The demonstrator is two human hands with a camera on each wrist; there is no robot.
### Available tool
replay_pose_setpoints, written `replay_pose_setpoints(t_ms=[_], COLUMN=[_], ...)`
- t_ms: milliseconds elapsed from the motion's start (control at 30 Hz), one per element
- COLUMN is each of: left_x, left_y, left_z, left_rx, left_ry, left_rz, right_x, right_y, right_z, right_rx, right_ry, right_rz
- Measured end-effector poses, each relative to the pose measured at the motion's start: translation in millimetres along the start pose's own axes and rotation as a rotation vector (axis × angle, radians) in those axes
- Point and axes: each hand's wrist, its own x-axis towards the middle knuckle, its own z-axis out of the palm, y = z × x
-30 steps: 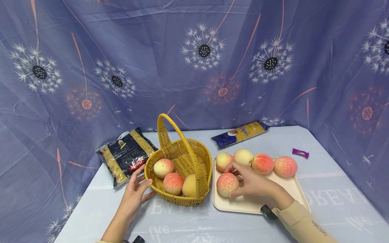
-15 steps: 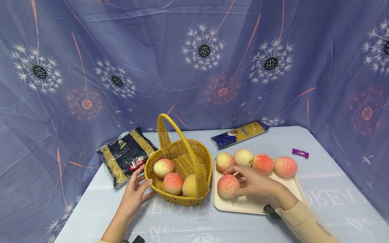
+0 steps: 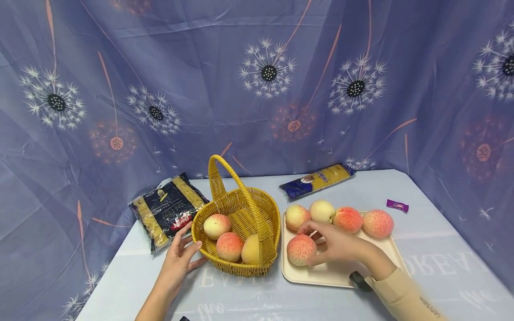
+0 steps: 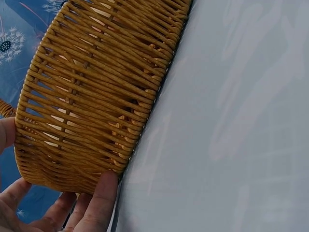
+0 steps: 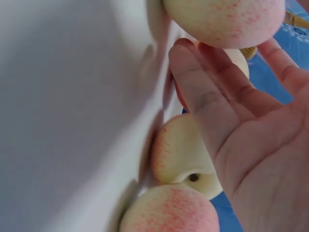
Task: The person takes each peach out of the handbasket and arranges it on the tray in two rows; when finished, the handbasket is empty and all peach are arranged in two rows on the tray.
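Note:
In the head view my right hand point(image 3: 335, 245) holds a red-speckled peach point(image 3: 301, 250) low over the cream tray point(image 3: 337, 278), thumb and forefinger at its sides. The same peach point(image 5: 224, 19) fills the top of the right wrist view, with the other fingers spread out past it. My left hand point(image 3: 176, 261) rests against the left end of a yellow wicker basket point(image 3: 245, 269). Its thumb is at the rim and its fairly straight fingers point(image 4: 99, 200) lie along the weave in the left wrist view. Inside the basket are a pale peach point(image 3: 217, 226), a red one point(image 3: 229, 247) and a yellow one point(image 3: 250, 249).
Several more peaches line the tray's back, among them a red one point(image 3: 348, 220) and a pink one point(image 3: 378, 223). A Barilla pasta bag point(image 3: 168, 209) lies left of the basket, another pasta pack point(image 3: 318, 180) behind the tray, and a small purple wrapped sweet point(image 3: 397, 205) to the right.
My right hand and the peach have shifted slightly toward the front and right. The left hand stays at the basket. The whole head view has moved down a little.

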Motion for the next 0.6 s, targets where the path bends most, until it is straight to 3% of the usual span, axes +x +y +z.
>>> replay_pose_setpoints(t_ms=[300,467,600], left_x=[-0.8,-0.4,-0.1], left_y=[0.6,1.0,1.1], left_z=[0.4,0.6,1.2], left_rx=[0.007,0.007,0.006], left_ry=[0.002,0.008,0.010], left_rz=[-0.003,-0.008,-0.009], right_x=[7.3,28.0,52.1], right_y=[-16.8,-35.9,-54.5], right_z=[-22.0,-34.6,-37.2], right_rx=[-0.038,-0.033,-0.027], right_ry=[0.010,0.002,-0.049], right_rz=[-0.058,-0.074,-0.080])
